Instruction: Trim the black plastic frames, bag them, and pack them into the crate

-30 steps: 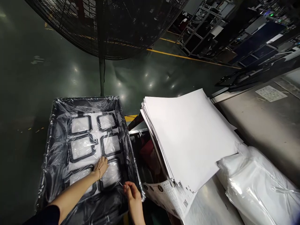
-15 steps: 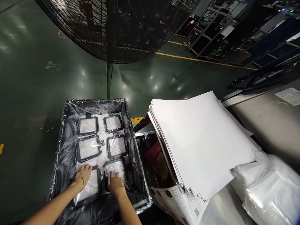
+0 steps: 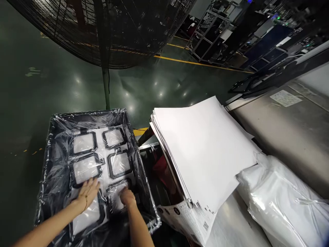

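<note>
A dark bin (image 3: 44, 171) lined with clear plastic holds several black rectangular frames, such as the one at the upper left (image 3: 95, 140), lying in two columns on a white sheet (image 3: 104, 154). My left hand (image 3: 87, 193) lies with fingers spread over the plastic, between the middle and near frames of the left column. My right hand (image 3: 127, 196) rests at the near frame of the right column, its fingers curled down and mostly hidden, so I cannot make out whether it grips anything.
Right of the bin lies a stack of white sheets (image 3: 195, 144), with a printed sheet (image 3: 190, 216) hanging below. Clear plastic bags (image 3: 280, 192) sit on a metal surface (image 3: 277, 127). A large fan (image 3: 123, 34) stands beyond the bin.
The view has swung, so the bin and stack appear farther left. My left hand has slid up towards the middle frame with its fingers spread; my right hand's fingers have curled.
</note>
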Motion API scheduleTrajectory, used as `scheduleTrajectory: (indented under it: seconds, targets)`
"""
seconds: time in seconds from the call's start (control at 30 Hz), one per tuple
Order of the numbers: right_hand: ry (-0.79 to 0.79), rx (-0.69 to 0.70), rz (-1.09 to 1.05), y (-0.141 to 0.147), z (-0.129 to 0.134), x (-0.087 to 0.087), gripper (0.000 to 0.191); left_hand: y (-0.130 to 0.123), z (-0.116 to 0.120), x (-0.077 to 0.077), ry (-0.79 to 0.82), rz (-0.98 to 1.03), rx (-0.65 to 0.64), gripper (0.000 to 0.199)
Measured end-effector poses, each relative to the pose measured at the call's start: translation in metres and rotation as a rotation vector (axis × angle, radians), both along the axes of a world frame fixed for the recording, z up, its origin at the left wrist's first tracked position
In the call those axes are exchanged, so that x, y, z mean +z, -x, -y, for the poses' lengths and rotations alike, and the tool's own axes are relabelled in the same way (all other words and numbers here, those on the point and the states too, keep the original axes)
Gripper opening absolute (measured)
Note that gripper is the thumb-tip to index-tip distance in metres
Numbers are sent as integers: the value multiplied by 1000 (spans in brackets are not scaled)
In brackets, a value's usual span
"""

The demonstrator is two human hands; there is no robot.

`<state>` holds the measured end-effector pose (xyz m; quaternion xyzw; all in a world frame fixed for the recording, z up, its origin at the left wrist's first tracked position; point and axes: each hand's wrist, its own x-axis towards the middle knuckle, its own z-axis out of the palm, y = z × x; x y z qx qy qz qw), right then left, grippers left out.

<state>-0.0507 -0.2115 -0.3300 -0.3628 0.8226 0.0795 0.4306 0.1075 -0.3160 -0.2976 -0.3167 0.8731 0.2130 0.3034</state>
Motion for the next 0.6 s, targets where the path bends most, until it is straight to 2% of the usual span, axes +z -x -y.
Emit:
scheduleTrajectory:
  seconds: [0.13,0.23,0.33,0.43,0.53,0.6]
  targets:
    - [33,-2,-21,10,-17,26,25,23,-28,-8,-111,-152,-170,56]
    - [162,26,-37,11,-29,48,25,23,-40,-19,-72,-146,-132,72]
    - [328,76,-75,10,-18,58,25,10,-38,-24,13,-107,-33,80]
    - [437,162,-119,9,19,51,25,-4,-29,-25,52,-23,86,69]
    - [413,268,-133,12,57,32,26,-9,-15,-24,10,24,164,49]
    - [371,334,-111,16,71,20,25,-8,-6,-22,-31,16,210,41]
